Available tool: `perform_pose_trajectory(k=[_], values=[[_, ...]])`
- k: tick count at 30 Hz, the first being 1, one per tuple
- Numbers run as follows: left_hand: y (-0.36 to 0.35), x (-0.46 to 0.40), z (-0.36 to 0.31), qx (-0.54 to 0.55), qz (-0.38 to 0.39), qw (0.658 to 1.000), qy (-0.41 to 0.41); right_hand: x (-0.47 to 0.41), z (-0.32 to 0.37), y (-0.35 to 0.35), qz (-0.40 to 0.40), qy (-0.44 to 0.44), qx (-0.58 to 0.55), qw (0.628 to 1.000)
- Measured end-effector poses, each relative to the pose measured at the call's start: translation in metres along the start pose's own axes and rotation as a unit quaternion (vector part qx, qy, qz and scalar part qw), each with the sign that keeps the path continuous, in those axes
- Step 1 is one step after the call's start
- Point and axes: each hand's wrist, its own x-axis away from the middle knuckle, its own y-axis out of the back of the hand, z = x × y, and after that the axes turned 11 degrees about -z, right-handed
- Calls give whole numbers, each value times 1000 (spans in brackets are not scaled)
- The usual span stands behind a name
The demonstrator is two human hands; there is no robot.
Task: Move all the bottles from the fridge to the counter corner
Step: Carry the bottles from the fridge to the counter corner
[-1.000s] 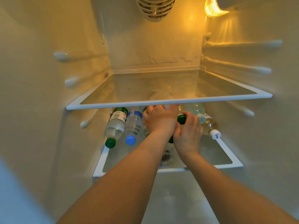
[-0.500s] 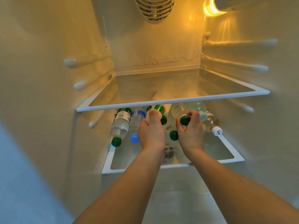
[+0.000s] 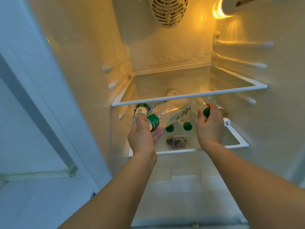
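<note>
My left hand (image 3: 143,136) grips a green-labelled water bottle (image 3: 154,123) by its base, just above the lower glass shelf (image 3: 237,142). My right hand (image 3: 210,125) pinches the green cap (image 3: 206,111) of another bottle lying there; 2 more green-capped bottles (image 3: 170,128) lie between.

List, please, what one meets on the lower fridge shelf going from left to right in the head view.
Left hand gripping a green-label bottle → green cap → second green cap → right hand gripping a green-capped bottle → white cap.

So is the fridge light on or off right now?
On. The lamp at the top right of the fridge glows bright yellow and casts warm light over the wall beneath it.
</note>
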Motion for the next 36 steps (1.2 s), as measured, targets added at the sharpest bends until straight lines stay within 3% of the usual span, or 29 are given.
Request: perform_pose_trajectory(k=[10,16,20,23,25,31,36], values=[[50,50,-39,-65,-9,995,-75,20,56,82,-28,45,-1,999],[100,103,-86,-206,-19,962,-177,40,98,150,36,84,25,996],[146,144,-122,-375,54,873,-308,73,127,183,131,107,50,984],[186,170,-139,-533,78,755,-374,106,149,198,201,114,58,971],[219,180,-140,-597,59,705,-379,138,163,206,266,120,62,955],[322,197,-121,-592,-21,744,-309,227,190,214,429,118,51,894],[392,226,-108,-587,-119,750,-279,300,202,215,551,154,-5,820]])
